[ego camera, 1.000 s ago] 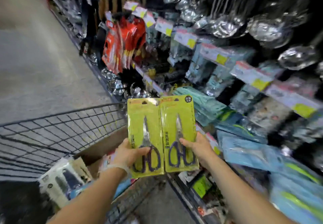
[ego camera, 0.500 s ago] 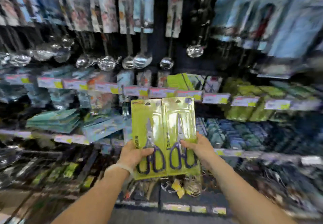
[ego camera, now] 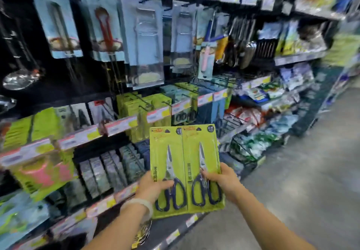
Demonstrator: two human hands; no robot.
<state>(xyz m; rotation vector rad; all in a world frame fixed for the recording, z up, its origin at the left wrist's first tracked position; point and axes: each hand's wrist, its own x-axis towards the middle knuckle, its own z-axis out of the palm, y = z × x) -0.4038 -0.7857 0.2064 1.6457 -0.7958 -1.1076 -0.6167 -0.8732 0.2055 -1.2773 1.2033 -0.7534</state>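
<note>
Two packs: my left hand (ego camera: pixel 151 188) grips the left scissors pack (ego camera: pixel 165 148), my right hand (ego camera: pixel 224 181) the right scissors pack (ego camera: pixel 204 144), thumbs hiding handles; blurred shelves (ego camera: pixel 120 126), aisle floor (ego camera: pixel 311 171) newly in view.

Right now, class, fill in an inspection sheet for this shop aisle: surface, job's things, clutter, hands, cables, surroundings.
Surface: no table; a shelf rail with price tags runs below the packs.
Job's things: left pack and right pack of scissors, green, upright, side by side.
Clutter: hanging utensil packs, a steel ladle, green packs on hooks.
Hands: left hand grips the left pack, right hand grips the right pack, thumbs in front.
Cables: nothing seen.
Surroundings: grey aisle floor to the right.
</note>
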